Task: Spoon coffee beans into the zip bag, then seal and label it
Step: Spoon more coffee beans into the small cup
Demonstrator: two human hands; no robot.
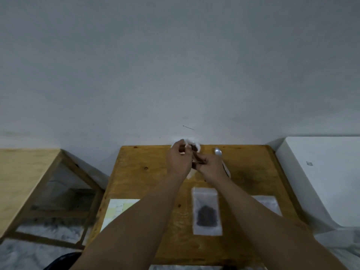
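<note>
Item: zip bag (pixel 206 211), clear film, lay flat at 6 o'clock of the wooden table (pixel 148 184), a dark clump of coffee beans (pixel 206 215) in its lower half. Light, limp, slippery; best pinched by the top strip. Spoon (pixel 218 152) lay at 1 o'clock. Left hand (pixel 178 159) and right hand (pixel 209 166) met at 12 o'clock, fingers pinched on a small pale item, possibly a label.

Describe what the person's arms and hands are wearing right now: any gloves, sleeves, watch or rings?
Both forearms are bare up to the bottom edge of the picture, with no sleeves showing. The left hand and the right hand wear no gloves. No watch or wristband shows on either wrist. The picture is too blurred to tell whether there are rings.
</note>
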